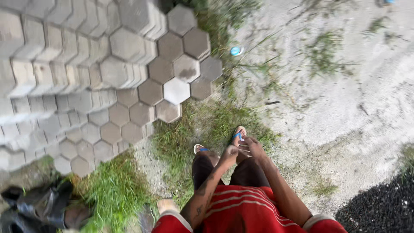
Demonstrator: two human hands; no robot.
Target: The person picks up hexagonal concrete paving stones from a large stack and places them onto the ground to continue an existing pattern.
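I stand on grass looking down at my red striped shirt, dark trousers and blue-strapped sandals [237, 133]. My two hands meet in front of my thighs. My left hand [230, 152] is curled into a loose fist with nothing visible in it. My right hand [251, 145] has its fingers spread and touches the left hand's knuckles. Neither hand holds an object. The nearest things are stacked grey hexagonal paving blocks [129, 47], about a step ahead to the left.
The paver stacks fill the upper left, with single pavers [177, 90] laid flat at their edge. Sandy ground [345, 103] lies to the right, and dark gravel [384, 207] at the bottom right. A small blue cap [235, 51] lies ahead. A black bundle [39, 205] sits bottom left.
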